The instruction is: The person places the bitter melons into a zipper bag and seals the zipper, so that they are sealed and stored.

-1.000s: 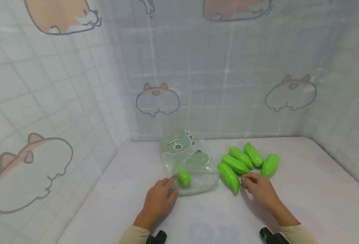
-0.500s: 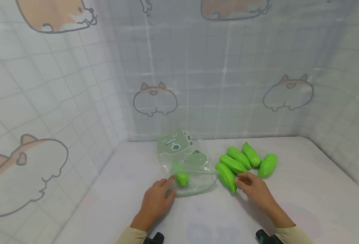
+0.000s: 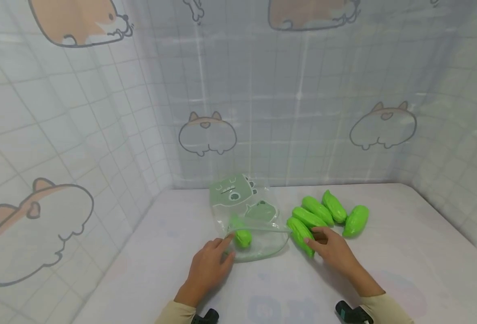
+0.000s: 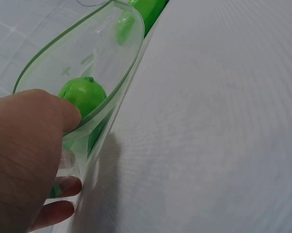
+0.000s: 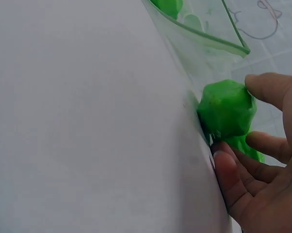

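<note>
A clear zip-type bag [image 3: 267,240] with a green cartoon print lies on the table, its mouth toward me. One bright green ridged vegetable [image 3: 243,238] is inside it. My left hand [image 3: 209,266] pinches the bag's left rim; in the left wrist view the bag's mouth [image 4: 121,73] gapes beside the fingers. My right hand [image 3: 334,252] is at the nearest loose green ridged vegetable [image 3: 299,231], thumb over it and fingers along its right side. In the right wrist view, the blunt end of that green vegetable [image 5: 227,109] sits between thumb and fingers.
Several more loose green vegetables [image 3: 318,209] lie in a fan behind the right hand, one of them apart [image 3: 356,221] at the right. A pale cloth covers the table [image 3: 161,265]. Cartoon-printed sheet walls [image 3: 258,112] enclose the left, back and right sides.
My right hand has moved left, from beside the nearest loose vegetable onto it, and its thumb now lies over it. The left hand keeps its place at the bag's rim.
</note>
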Available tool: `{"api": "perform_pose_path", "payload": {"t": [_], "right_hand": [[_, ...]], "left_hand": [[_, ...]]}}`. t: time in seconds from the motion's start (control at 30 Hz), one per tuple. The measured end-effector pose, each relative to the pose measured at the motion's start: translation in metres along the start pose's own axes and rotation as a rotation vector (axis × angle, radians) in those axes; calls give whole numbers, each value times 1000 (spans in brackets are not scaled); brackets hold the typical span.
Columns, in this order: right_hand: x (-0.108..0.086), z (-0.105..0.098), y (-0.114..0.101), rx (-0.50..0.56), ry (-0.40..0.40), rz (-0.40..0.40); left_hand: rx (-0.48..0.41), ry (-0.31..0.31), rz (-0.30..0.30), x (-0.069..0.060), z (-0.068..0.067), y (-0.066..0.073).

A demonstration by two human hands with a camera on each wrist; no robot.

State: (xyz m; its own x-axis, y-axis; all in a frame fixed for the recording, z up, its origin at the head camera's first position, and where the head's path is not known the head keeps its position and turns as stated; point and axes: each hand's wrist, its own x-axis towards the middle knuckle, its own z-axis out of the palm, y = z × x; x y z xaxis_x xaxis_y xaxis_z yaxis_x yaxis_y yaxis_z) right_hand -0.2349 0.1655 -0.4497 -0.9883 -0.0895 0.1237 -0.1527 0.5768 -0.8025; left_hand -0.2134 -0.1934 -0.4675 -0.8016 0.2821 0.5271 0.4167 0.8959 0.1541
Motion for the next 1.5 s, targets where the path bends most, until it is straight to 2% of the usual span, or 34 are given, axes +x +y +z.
{"api": "perform_pose_path", "payload": {"t": [0.27,0.37,0.57,0.87,1.03,1.27,1.5], "right_hand": [[11,-5,-2,-20,-4,-21],[12,-5,-2,-37,-2,-30],[4,-3,2,-30,-19,-3],[1,-2,4,19,-12,-22],[0,0,4,32,-23,-28],[-1,2,5,52,-27,14],[1,1,6,153,-25,21]], "left_hand": [[6,14,-1,6,-1,-1],[4,-3,-13,8,-2,1],[-10,-29,-36,-1,-1,6],[-2,-2,-8,4,-3,3],[-10,17,-16,-2,-2,3],[-31,-10,-35,-4,-2,5],[-19,-7,-33,0,-2,2]]}}
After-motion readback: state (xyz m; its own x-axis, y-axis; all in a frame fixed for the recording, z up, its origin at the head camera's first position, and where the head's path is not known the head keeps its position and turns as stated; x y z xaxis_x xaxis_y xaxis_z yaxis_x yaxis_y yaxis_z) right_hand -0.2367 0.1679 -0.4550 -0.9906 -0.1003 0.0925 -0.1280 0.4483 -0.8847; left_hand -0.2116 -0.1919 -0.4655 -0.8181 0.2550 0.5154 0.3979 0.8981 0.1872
